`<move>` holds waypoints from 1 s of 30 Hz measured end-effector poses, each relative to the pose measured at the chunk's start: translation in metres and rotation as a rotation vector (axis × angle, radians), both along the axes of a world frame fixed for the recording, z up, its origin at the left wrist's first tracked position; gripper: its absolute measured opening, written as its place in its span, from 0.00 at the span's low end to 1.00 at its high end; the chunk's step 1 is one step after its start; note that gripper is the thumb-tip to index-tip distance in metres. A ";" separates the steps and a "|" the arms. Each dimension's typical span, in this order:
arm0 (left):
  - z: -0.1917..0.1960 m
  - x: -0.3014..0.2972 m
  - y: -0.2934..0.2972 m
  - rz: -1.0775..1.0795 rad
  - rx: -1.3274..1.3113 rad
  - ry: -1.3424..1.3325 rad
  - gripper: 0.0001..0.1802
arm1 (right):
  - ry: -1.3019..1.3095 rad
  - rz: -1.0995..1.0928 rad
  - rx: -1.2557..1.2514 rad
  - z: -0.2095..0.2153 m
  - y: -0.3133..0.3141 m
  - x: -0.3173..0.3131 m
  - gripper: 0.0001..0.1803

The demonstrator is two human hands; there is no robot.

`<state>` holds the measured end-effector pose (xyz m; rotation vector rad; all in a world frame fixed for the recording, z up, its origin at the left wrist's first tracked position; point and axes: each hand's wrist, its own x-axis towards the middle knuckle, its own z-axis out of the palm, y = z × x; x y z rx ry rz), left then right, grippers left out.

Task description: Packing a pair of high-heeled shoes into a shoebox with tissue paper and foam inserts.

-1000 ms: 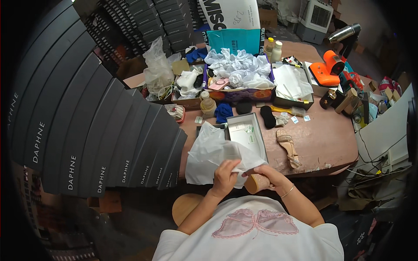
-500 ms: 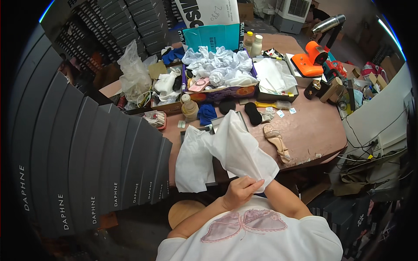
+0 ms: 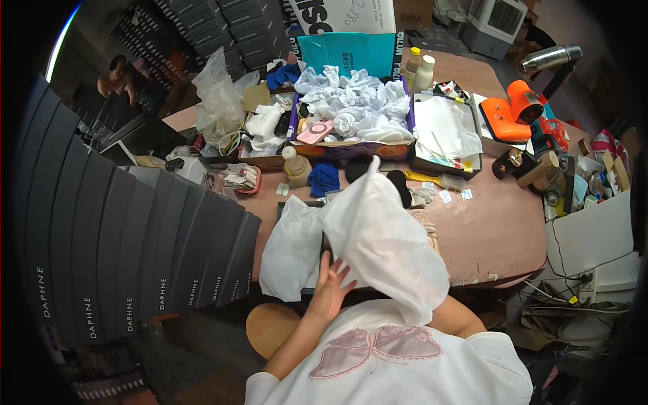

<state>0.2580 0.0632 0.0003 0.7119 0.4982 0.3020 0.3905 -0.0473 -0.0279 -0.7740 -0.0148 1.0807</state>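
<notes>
A thin white fabric bag [image 3: 385, 243] stands up in front of me, covering the end of my right arm. My right forearm [image 3: 459, 314] enters its lower end; that hand is hidden under the cloth, where a faint pinkish tint shows through. My left hand [image 3: 329, 289] is open at the bag's left side, fingers spread, its fingertips near the cloth. Left of it, a second white sheet [image 3: 290, 253] drapes over a dark box, mostly covered. Behind the bag's right edge, a glittery beige sandal [image 3: 429, 229] is partly visible on the table.
Tall stacks of grey shoe boxes [image 3: 145, 250] rise on my left. Along the table [image 3: 493, 236] stand a carton of crumpled white paper [image 3: 358, 101], a tray of white sheets [image 3: 442, 131], bottles [image 3: 297, 167], a brush [image 3: 449, 181] and an orange device [image 3: 509, 118]. A person [image 3: 121, 81] sits far left.
My left hand has let go of the bag's lower edge and moved left, fingers spreading. The bag is now raised, fuller and more upright, covering most of the sandal. The view has shifted slightly.
</notes>
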 end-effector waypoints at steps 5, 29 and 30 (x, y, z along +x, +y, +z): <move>0.003 0.026 0.029 0.367 -0.160 0.089 0.38 | -0.095 0.076 -0.002 -0.035 0.017 -0.017 0.39; -0.112 0.092 0.224 -0.672 1.533 0.750 0.30 | -1.523 0.308 -0.937 -0.055 0.016 -0.003 0.41; -0.143 0.087 0.236 -0.653 1.610 0.666 0.27 | -1.592 0.250 -1.029 -0.026 -0.002 0.011 0.43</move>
